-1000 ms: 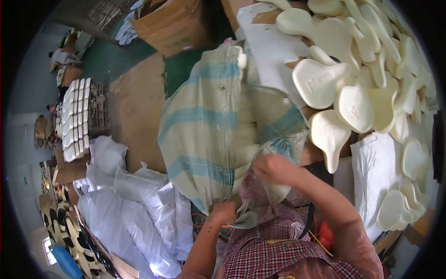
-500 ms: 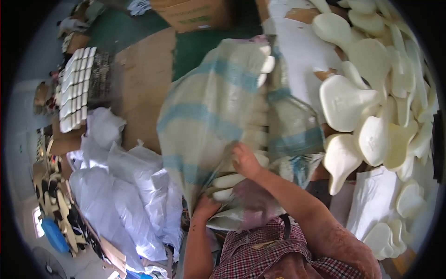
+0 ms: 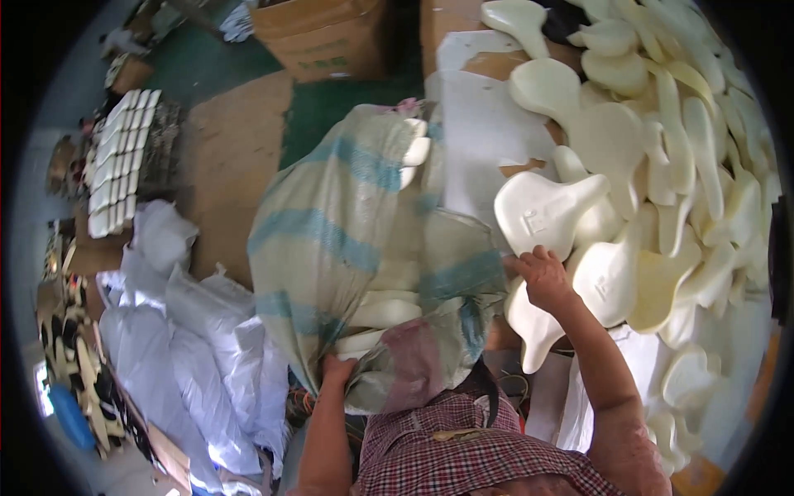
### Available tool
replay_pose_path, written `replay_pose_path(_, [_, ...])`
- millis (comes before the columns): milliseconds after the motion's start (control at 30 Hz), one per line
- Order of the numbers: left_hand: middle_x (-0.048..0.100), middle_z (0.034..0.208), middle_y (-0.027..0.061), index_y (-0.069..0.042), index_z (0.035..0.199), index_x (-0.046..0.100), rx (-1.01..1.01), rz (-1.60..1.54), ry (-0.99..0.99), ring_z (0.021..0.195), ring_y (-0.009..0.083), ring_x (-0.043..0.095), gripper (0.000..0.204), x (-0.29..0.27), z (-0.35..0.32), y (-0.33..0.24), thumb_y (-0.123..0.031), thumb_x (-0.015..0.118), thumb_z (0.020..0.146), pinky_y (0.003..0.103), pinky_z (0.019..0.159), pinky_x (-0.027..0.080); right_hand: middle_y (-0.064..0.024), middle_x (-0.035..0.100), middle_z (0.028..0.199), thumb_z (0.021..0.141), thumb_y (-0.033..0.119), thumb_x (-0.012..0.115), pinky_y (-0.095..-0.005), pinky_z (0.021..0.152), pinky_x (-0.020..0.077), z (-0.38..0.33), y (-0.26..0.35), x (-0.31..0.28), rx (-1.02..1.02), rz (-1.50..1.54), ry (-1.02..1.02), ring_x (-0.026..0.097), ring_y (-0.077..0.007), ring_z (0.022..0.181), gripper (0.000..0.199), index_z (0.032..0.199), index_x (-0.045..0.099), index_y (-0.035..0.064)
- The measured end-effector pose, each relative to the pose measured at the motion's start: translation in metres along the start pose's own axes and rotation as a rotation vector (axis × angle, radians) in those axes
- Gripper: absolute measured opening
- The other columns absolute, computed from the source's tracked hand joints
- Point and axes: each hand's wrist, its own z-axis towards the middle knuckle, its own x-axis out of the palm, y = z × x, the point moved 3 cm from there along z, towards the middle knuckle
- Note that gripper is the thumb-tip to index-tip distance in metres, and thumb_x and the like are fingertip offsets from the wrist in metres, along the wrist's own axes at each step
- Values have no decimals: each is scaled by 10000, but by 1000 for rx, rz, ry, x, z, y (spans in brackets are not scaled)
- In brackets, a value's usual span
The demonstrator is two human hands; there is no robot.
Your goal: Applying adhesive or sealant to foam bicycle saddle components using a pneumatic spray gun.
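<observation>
A beige woven sack [image 3: 327,190] with blue stripes lies lengthwise in front of me, its side gaping. Inside, cream saddle-shaped foam pads [image 3: 385,312] show in the opening. My left hand [image 3: 336,372] is closed on the sack's near-left edge, beside the lowest pads. Out to the right, my right hand [image 3: 542,279] has its fingers apart, between the sack's right flap [image 3: 463,256] and the heap. It overlaps the lower edge of one cream saddle pad [image 3: 546,211] and the top of another saddle pad [image 3: 529,326]; firm contact cannot be made out.
Many similar pads [image 3: 608,136] are heaped along the right side. White filled plastic bags [image 3: 182,364] stand at the left. A cardboard box [image 3: 322,41] sits at the far side, near a flat cardboard sheet [image 3: 231,157]. Rows of white pieces [image 3: 124,161] are stacked far left.
My right hand has left the sack's opening and moved right to the pad heap. My left hand stays at the sack's edge. The whole view has shifted, with the scene now further left.
</observation>
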Motion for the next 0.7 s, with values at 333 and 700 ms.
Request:
replay_pose_path(333, [586, 1149, 239, 7, 1125, 590, 85, 80, -22, 1062, 355, 573, 721, -33, -44, 6, -390, 794, 559, 411, 906, 456, -69, 571, 916, 657, 45, 615, -440, 874, 374, 3, 26, 2, -293, -6, 280, 508, -262, 1017, 312, 959, 621, 123])
replay_pose_path(700, [662, 925, 198, -27, 979, 668, 216, 293, 464, 905, 306, 641, 542, 14, -104, -16, -487, 674, 693, 387, 794, 487, -68, 599, 1061, 903, 183, 563, -272, 810, 468, -134, -250, -205, 789, 537, -1155, 567, -145, 888, 378, 1243, 495, 32])
